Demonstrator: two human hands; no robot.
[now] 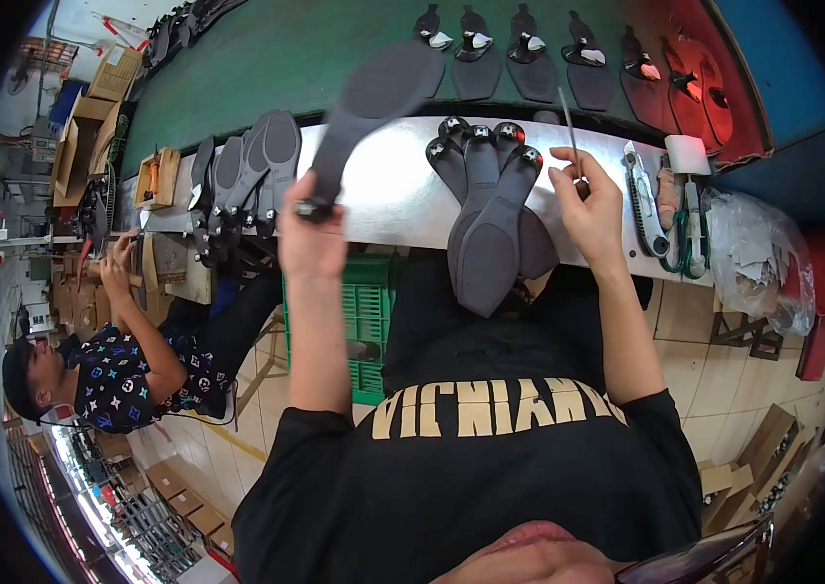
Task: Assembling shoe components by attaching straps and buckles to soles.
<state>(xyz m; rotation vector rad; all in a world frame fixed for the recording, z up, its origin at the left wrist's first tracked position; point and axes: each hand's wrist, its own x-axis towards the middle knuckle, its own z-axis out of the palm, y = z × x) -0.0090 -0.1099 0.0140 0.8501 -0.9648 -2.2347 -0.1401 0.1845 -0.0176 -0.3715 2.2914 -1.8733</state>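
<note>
My left hand is closed round the narrow end of a dark grey shoe sole, whose broad end reaches over the green conveyor belt. A thin rod-like tool stands up from the pinched fingers of my right hand; its lower end is hidden in the grip. Between my hands, a fanned stack of similar soles with shiny black ends overhangs the near edge of the metal bench. More soles lie in a pile to the left of my left hand.
Sandals with straps line the belt, the rightmost under red light. At right lie a utility knife, green-handled scissors and a clear plastic bag. A green crate stands below the bench; a co-worker sits at left.
</note>
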